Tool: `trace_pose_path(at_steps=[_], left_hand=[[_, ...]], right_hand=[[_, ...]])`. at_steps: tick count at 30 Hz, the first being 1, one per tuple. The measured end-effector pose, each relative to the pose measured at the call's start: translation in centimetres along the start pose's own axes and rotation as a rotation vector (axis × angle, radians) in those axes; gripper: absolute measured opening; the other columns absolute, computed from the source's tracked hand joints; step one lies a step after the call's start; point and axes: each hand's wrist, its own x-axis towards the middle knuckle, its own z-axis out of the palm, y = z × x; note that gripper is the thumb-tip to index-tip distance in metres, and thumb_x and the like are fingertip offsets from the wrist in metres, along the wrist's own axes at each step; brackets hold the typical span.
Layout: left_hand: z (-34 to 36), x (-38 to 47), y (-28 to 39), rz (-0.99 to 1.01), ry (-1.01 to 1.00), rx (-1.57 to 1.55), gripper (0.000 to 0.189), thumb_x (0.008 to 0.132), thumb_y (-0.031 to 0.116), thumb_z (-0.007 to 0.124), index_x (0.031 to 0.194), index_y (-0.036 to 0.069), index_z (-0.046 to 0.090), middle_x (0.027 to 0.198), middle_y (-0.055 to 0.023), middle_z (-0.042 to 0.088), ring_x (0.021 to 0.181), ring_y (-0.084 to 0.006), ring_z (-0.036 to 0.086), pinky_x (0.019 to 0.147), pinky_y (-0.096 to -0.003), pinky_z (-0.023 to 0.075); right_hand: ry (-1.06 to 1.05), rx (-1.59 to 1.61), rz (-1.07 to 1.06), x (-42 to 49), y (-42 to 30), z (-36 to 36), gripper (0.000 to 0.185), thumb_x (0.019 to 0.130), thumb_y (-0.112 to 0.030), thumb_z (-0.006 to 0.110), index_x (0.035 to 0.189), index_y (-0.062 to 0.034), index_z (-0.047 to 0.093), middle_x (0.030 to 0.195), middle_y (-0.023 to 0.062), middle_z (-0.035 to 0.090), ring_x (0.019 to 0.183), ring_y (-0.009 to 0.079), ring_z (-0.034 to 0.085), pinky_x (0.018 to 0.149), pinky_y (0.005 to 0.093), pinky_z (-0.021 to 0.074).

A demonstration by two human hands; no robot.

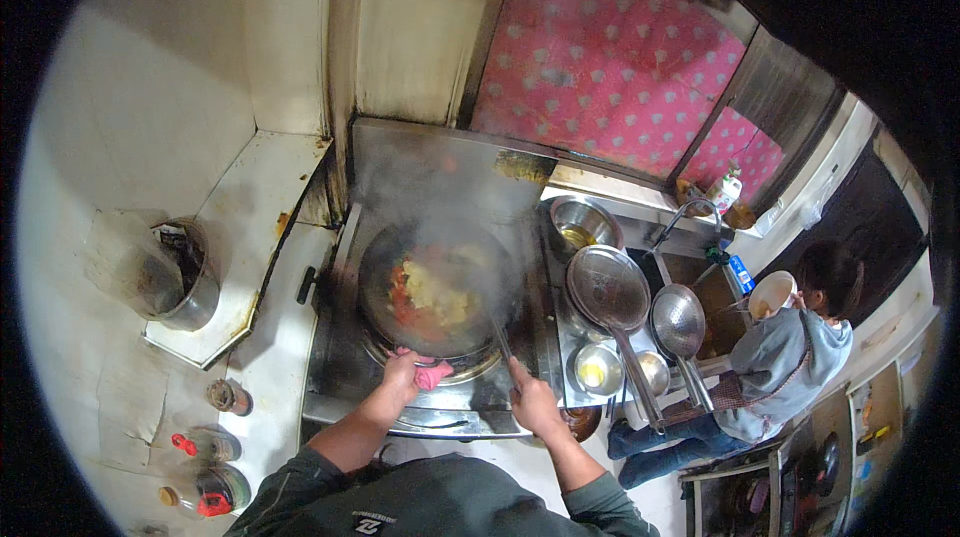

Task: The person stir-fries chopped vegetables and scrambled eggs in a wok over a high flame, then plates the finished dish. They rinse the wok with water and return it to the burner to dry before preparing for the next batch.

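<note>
Steam rises from a large dark wok [375, 259] on the stove [337, 379]. In it lies a mix of yellow and red food [435, 297], perhaps egg and tomato, partly blurred by the steam. My left hand [401, 378] grips the wok's near rim or handle through a folded pink cloth [433, 375]. A long metal utensil handle [501, 338] is held in my right hand [531, 396] at the wok's right side; steam and food hide its working end.
Right of the stove are a steel pot [586, 222], a round strainer [608, 287], a perforated ladle [678, 321] and a small bowl with something yellow [598, 372]. A person [787, 364] holds a white bowl [772, 292] by the sink [686, 274]. Jars and bottles [217, 445] stand at left.
</note>
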Motion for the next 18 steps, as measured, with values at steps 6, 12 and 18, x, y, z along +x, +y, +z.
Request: trace_pose_path(at_steps=[6,12,18], left_hand=[[-1.7,1.9,-1.1,-0.091,-0.015,-0.006,0.019,0.091,-0.012,0.044,0.106,-0.001,0.045,0.109,-0.0308,0.058,0.097,-0.0518,0.068,0.090,-0.0658,0.0601],[-1.4,1.6,-0.7,-0.069,-0.064,0.009,0.019,0.093,-0.009,0.040,0.111,-0.003,0.038,0.112,-0.0353,0.056,0.095,-0.0569,0.067,0.085,-0.0692,0.0605],[-0.5,0.6,-0.2,-0.102,0.032,-0.015,0.016,0.097,-0.009,0.038,0.114,-0.006,0.038,0.114,-0.0368,0.056,0.096,-0.0558,0.067,0.087,-0.0660,0.0614]], right_hand=[[-0.073,0.085,-0.194,-3.5,-0.7,-1.9,0.071,0.086,-0.006,0.064,0.154,-0.0145,0.045,0.107,0.0299,0.069,0.093,0.0484,0.069,0.086,0.0560,0.0545],[-0.179,-0.205,-0.221,-2.5,-0.5,-0.4,0.081,0.083,-0.007,0.063,0.159,-0.0224,0.037,0.088,0.0243,0.072,0.081,0.0438,0.072,0.072,0.0536,0.0579],[-0.073,-0.187,-0.086,-3.0,-1.0,-0.3,0.078,0.085,-0.006,0.060,0.158,-0.0155,0.038,0.091,0.0265,0.072,0.078,0.0458,0.071,0.073,0.0559,0.0571]])
